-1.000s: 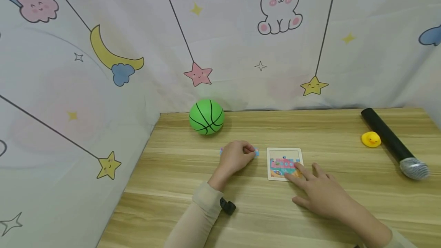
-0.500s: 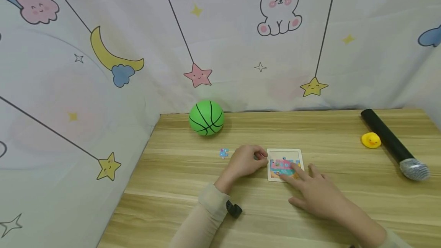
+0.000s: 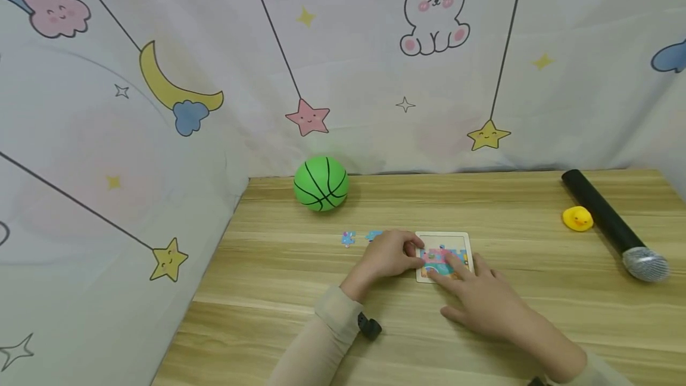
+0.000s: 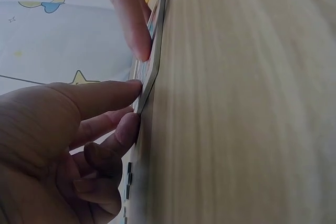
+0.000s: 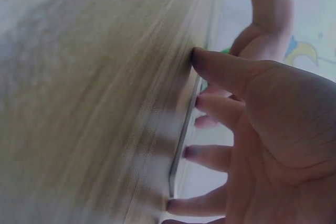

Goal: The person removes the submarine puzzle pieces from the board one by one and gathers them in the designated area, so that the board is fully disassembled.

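In the head view, my left hand (image 3: 388,255) is at the left rim of the puzzle tray (image 3: 454,240), whose lower part holds joined pieces (image 3: 439,268); my right hand (image 3: 486,302) touches them, fingers spread. In the left wrist view, my thumb and finger pinch the tray's edge. In the right wrist view, my fingers stand apart.

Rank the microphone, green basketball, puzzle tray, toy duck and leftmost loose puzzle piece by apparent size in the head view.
Microphone
Green basketball and puzzle tray: too alike to rank
Toy duck
Leftmost loose puzzle piece
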A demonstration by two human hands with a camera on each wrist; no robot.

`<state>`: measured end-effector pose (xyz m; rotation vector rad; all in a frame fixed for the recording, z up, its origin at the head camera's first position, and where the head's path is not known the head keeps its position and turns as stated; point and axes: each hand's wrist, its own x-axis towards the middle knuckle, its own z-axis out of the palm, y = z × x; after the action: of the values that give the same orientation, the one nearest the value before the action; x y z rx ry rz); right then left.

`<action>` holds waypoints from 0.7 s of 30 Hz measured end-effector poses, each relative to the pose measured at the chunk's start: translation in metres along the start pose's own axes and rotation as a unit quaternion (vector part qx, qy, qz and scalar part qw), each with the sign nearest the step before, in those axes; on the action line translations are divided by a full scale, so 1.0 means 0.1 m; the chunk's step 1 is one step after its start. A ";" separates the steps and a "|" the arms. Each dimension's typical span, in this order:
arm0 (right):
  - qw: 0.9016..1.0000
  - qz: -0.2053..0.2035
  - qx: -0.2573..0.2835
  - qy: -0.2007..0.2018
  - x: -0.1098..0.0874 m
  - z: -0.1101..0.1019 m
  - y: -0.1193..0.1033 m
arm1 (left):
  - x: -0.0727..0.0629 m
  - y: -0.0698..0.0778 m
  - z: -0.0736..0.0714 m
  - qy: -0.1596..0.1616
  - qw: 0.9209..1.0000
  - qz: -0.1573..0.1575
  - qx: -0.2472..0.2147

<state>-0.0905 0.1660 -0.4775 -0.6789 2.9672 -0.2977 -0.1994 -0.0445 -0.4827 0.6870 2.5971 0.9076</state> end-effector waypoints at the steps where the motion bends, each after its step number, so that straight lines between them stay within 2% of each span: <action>1: 1.000 -0.001 -0.001 -0.001 0.00 0.00 0.00 | 0.00 0.00 0.00 -0.001 1.000 0.000 0.001; 21: 1.000 -0.003 0.003 -0.019 0.00 0.00 0.00 | 0.00 0.01 0.03 0.000 1.000 -0.003 0.004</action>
<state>-0.0905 0.1662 -0.4771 -0.6858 2.9275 -0.2892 -0.1982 -0.0420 -0.4838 0.6800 2.6022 0.8962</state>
